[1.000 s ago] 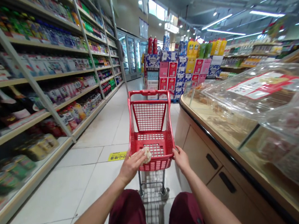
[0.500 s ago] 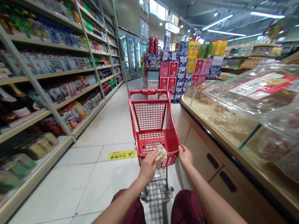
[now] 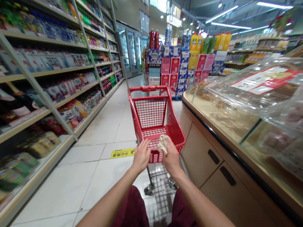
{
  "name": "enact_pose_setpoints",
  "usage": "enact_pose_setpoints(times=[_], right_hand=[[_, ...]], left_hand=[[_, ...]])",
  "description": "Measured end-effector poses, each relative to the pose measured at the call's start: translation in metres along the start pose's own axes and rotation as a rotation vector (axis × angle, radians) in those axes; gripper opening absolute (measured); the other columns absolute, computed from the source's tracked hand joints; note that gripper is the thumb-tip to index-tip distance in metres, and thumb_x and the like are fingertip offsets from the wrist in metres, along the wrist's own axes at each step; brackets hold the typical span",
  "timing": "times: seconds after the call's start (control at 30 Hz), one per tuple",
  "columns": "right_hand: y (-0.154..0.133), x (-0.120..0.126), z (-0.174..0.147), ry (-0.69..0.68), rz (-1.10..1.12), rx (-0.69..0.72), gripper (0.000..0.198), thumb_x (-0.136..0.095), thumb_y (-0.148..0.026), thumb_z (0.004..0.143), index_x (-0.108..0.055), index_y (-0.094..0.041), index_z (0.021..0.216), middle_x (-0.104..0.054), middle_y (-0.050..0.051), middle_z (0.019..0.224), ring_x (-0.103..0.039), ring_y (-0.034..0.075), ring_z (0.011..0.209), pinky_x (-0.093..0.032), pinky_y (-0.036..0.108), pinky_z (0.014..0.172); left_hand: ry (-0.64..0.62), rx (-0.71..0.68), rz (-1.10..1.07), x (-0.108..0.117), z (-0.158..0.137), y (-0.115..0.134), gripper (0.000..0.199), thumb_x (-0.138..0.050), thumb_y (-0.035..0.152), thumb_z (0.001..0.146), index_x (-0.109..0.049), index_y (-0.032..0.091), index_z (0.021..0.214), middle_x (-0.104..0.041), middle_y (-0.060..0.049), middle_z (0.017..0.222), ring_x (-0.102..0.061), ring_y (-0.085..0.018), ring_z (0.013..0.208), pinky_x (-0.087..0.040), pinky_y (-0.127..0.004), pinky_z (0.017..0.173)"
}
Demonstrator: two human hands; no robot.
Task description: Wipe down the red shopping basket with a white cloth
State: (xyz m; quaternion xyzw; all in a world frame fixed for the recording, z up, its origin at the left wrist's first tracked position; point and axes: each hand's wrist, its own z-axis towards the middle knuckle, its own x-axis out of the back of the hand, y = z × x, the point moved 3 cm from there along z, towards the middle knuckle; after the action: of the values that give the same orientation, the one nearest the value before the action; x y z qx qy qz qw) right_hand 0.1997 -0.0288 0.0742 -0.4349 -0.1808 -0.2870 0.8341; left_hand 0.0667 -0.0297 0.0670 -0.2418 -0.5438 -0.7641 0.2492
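A red plastic shopping cart [image 3: 154, 89] stands right in front of me, its basket holding nothing I can make out. My right hand [image 3: 172, 159] is closed around a crumpled, whitish cloth [image 3: 163, 144] at the basket's near rim. At the near left corner, my left hand [image 3: 142, 156] has its fingers over the cart's rim, gripping it. The cart's wheels show below, between my knees and the basket.
Tall shelves [image 3: 72, 67] of drinks run along the left. A wood-fronted counter [image 3: 215, 178] with clear plastic covers [image 3: 268, 82] borders the right. Stacked boxes [image 3: 173, 79] topped with bottles stand ahead. A yellow floor sticker [image 3: 122, 153] lies on the white tiles.
The cloth has passed from my left hand to my right. My right hand has left the right rim and moved inward; my left hand has shifted left to the near left corner.
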Motion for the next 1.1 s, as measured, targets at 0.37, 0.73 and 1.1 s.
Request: enact_pose_setpoints(times=[0.37,0.73,1.1], right_hand=[[0.083,0.038,0.020,-0.239,-0.446,-0.074,0.032,-0.045,-0.014,0.080,-0.055,-0.019,0.110,-0.054,0.010,0.119,-0.036,0.025,0.120,-0.015,0.049,0.101],[0.023,0.015,0.007,-0.104,0.366,-0.359,0.033,-0.049,-0.023,0.070,-0.056,-0.017,0.102,-0.066,0.003,0.091,-0.060,0.016,0.082,-0.045,0.025,0.073],[0.040,0.012,-0.023,0.050,0.837,-0.789,0.042,-0.064,-0.043,0.058,-0.063,-0.014,0.089,-0.064,0.003,0.070,-0.058,0.016,0.058,-0.045,0.026,0.052]], left_hand=[[0.022,-0.248,0.652,-0.020,0.009,-0.021,0.044,-0.034,0.004,0.072,-0.054,0.020,0.108,-0.056,-0.010,0.117,-0.043,-0.026,0.117,-0.040,-0.052,0.088],[0.131,0.075,-0.016,-0.006,0.012,-0.009,0.031,-0.047,0.023,0.072,-0.056,0.019,0.102,-0.057,-0.010,0.115,-0.049,-0.025,0.110,-0.039,-0.046,0.091],[0.085,0.591,-1.058,-0.039,-0.009,0.011,0.041,-0.069,0.024,0.052,-0.058,0.014,0.091,-0.067,-0.005,0.085,-0.062,-0.017,0.075,-0.048,-0.028,0.068]])
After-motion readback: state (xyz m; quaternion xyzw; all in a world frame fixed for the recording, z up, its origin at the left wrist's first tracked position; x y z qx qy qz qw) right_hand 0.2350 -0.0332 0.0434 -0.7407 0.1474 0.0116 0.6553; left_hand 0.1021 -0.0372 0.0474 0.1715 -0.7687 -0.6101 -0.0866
